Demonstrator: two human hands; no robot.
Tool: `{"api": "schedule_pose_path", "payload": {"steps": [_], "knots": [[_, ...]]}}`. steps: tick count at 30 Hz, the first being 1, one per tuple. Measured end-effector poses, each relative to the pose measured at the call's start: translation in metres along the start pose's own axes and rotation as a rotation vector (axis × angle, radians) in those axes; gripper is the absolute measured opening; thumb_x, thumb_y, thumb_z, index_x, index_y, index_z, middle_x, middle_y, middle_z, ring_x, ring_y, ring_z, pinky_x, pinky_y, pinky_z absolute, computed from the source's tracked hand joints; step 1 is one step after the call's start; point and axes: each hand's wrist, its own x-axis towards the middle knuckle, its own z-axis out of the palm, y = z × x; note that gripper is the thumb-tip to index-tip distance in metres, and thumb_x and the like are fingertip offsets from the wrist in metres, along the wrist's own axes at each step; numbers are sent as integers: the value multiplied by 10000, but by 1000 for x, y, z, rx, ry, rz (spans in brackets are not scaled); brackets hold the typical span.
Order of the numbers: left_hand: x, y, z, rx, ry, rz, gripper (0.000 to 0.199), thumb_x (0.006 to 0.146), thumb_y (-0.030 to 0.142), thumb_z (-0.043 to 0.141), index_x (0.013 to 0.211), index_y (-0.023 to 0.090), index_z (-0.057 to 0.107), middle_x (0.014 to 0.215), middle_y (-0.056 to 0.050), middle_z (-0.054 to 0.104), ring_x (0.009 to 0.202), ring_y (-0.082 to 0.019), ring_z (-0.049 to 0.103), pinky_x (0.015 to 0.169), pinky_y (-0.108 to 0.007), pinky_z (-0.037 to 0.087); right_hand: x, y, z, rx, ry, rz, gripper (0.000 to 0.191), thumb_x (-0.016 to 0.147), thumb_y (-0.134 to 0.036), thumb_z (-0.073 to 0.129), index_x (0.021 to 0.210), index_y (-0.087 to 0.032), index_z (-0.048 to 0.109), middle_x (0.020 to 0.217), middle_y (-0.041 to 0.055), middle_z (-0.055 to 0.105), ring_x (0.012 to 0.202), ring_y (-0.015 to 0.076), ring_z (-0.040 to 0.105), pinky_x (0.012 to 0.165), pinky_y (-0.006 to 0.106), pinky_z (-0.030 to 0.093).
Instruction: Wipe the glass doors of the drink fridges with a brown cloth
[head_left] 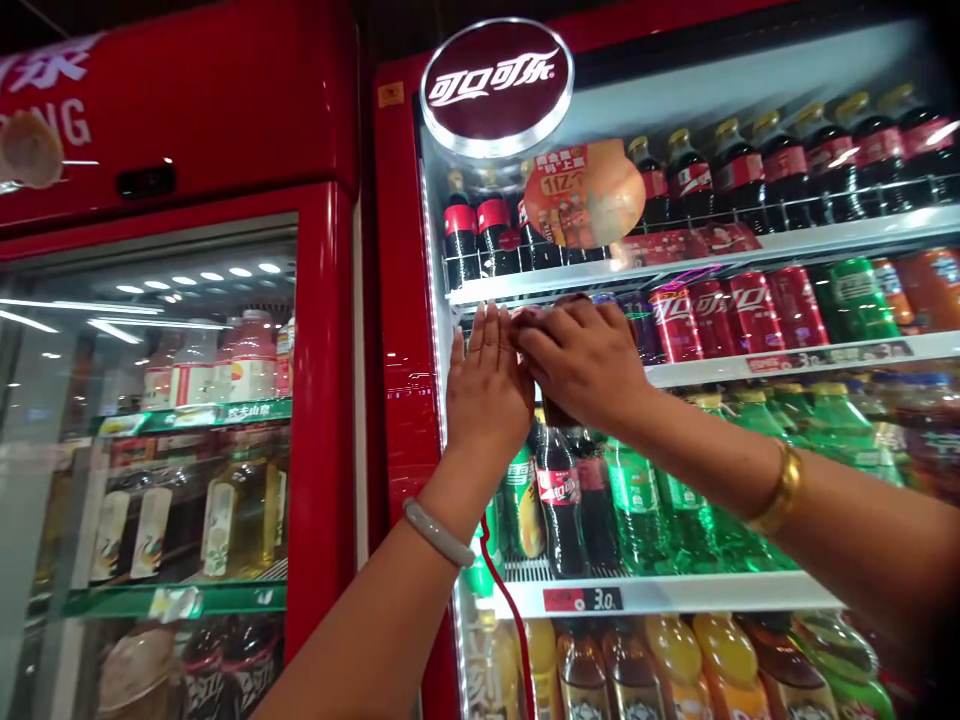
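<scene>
My left hand (489,385) lies flat against the glass door of the red drinks cooler (405,350), fingers stretched upward. Beside it, touching its index-finger side, is my right hand (589,355) with fingers bent and pressed together. A little red and something dark show around those fingertips; what they hold, if anything, I cannot make out. Behind the hands stand cola bottles (561,500), green bottles (634,490) and red cans (675,322) on shelves. A peach-coloured sticker with a red printed part (589,195) is on the glass above.
A lit round sign (497,87) sits at the door's top left. To the left stands another red cooler (322,400) with bottles inside. A thin red strip (517,620) runs down below my left wrist. Orange drink bottles (724,660) fill the lower shelf.
</scene>
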Motion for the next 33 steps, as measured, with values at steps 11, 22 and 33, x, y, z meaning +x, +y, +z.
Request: {"api": "schedule_pose_path", "payload": {"steps": [11, 22, 33], "knots": [[-5, -5, 4, -5, -16, -10, 582, 1063, 265, 276, 1614, 79, 253, 1714, -137, 256, 1622, -211, 146, 1356, -431, 133, -10, -10, -10, 87, -48, -22, 249, 1003, -258, 426, 1078, -219, 661, 1088, 83, 695, 963, 257, 509, 818, 427, 255], [-14, -30, -8, 196, -116, 198, 597, 1055, 256, 308, 1599, 13, 268, 1699, -169, 262, 1615, -231, 147, 1335, -408, 241, -18, -22, -10, 185, -28, -67, 257, 971, -243, 513, 1183, -206, 653, 1198, 104, 686, 1020, 276, 514, 828, 434, 276], [4, -94, -37, 236, -85, 190, 579, 1043, 223, 309, 1594, 43, 315, 1688, -150, 270, 1606, -216, 201, 1334, -488, 219, 80, -40, 31, 94, 61, 29, 235, 973, -271, 499, 1120, -225, 676, 1074, 93, 719, 976, 265, 526, 832, 431, 282]]}}
